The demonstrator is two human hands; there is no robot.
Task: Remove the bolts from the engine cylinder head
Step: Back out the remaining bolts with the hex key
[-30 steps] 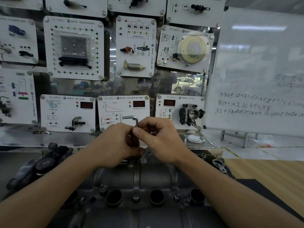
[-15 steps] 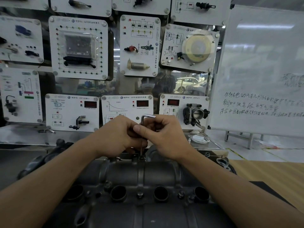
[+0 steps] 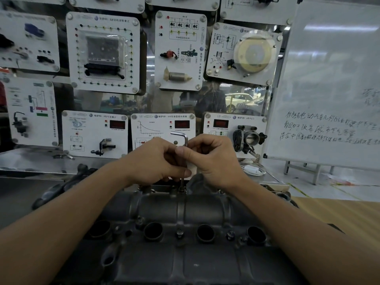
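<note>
The left hand [image 3: 152,161] and right hand [image 3: 213,159] both pinch the shaft of an upright L-shaped hex key [image 3: 186,140]. Its tip sits in a bolt [image 3: 181,189] at the far edge of the engine cylinder head [image 3: 185,208].

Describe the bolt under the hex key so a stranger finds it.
Find the grey engine cylinder head. On its far edge, below the left hand and right hand, sits the bolt. Only this one has the L-shaped hex key standing in it.
</note>
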